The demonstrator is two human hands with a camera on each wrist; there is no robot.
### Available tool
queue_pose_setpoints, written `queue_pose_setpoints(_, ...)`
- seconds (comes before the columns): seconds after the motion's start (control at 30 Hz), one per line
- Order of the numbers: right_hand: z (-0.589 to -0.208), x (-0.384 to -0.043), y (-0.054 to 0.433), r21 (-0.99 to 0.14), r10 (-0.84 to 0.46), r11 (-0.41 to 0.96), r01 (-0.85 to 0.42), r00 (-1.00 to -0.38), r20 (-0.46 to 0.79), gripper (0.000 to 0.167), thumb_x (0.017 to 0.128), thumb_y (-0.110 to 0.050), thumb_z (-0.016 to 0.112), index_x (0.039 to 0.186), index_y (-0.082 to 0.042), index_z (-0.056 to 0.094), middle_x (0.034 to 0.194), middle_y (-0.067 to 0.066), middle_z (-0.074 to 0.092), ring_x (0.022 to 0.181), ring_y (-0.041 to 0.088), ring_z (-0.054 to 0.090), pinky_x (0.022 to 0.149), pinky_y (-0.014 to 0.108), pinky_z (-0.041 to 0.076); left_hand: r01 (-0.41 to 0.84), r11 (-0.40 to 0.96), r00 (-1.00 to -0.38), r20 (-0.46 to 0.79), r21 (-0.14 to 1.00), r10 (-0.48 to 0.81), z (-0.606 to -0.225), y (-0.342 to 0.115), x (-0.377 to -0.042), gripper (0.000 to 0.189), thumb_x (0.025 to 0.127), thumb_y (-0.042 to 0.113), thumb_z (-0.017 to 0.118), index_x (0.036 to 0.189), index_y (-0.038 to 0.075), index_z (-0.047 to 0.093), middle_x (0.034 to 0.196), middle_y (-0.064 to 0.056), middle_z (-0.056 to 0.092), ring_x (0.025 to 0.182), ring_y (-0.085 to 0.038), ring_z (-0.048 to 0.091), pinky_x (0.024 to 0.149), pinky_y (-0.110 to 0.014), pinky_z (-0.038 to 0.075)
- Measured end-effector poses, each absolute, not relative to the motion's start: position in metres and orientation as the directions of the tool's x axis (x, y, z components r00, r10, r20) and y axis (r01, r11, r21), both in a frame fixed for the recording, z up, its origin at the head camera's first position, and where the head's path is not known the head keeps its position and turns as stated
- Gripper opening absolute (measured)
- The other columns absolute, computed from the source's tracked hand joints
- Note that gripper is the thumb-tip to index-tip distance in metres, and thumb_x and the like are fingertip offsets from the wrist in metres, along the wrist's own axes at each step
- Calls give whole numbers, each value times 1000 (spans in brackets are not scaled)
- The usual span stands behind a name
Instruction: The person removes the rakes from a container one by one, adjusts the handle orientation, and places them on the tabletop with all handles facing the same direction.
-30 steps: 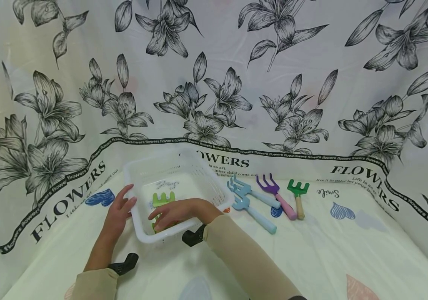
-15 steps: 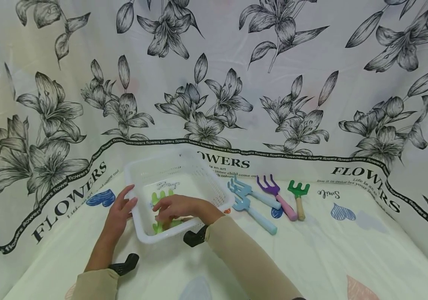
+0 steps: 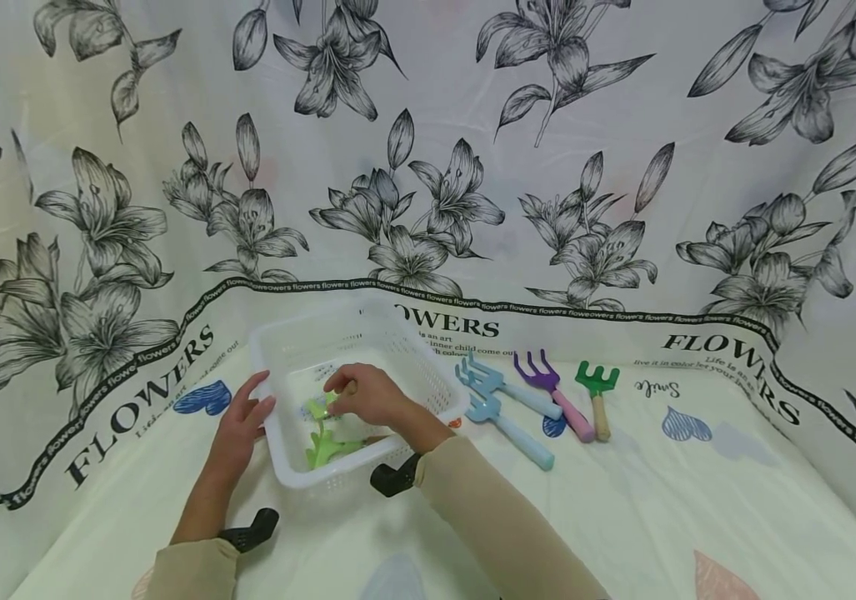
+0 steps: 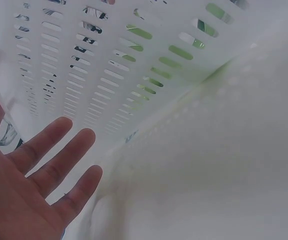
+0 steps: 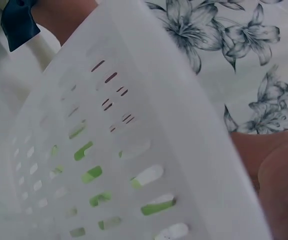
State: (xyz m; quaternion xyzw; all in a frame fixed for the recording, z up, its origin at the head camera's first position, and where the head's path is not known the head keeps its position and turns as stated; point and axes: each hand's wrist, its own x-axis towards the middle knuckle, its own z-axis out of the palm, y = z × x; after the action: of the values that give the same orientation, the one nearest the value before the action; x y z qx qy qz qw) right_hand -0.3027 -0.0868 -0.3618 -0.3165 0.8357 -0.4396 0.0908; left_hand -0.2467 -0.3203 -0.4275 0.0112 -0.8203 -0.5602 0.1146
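A white perforated basket (image 3: 288,477) holds light green toy garden forks. My right hand (image 3: 371,398) is inside it and pinches one light green garden fork (image 3: 318,408) by its head, which is lifted and tilted. Below lies another light green garden fork (image 3: 326,448), its handle end hidden by the basket's near wall. My left hand (image 3: 238,419) rests at the basket's left rim. In the left wrist view its fingers (image 4: 66,160) are straight and spread along the outside of the slotted wall. The right wrist view shows green through the slots, with part of my right hand (image 5: 286,185) beyond the rim.
To the basket's right lie two light blue garden forks (image 3: 521,442), a purple one with a pink handle (image 3: 572,412), and a dark green one with a wooden handle (image 3: 598,408). A flower-printed cloth (image 3: 428,208) hangs behind the table.
My right hand has risen inside the basket and now lifts the head of one light green garden fork, tilting it. My left hand and the other forks have not moved.
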Motion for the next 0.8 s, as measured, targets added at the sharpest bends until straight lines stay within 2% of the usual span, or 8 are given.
queue_pose_setpoints(0.2,-364,-306,-85,-808,-541,389,-442,-820,189,12,89,-15,72,101,-11,70,85,-6,61,77,9,54,70,24,46,131,369,-970,196,920,-144,-428,-320,-246,60,104,42,39,157,24,18,142,-26,41,123,-41,47,99,-59,41)
queue_pose_setpoints(0.6,-361,-303,-81,-826,-395,402,-396,-889,234,7,88,-22,73,92,-16,71,95,-6,67,81,9,60,67,27,49,130,385,-969,200,914,-147,-428,-321,-246,59,104,42,38,157,24,18,142,-26,41,123,-41,47,99,-59,41)
queue_pose_setpoints(0.8,-360,-301,-77,-859,-322,356,-368,-911,257,8,88,-22,73,90,-14,71,91,-3,67,63,12,61,55,27,50,137,389,-968,207,911,-144,-428,-321,-247,59,104,43,38,157,24,18,141,-27,42,123,-42,47,98,-60,41)
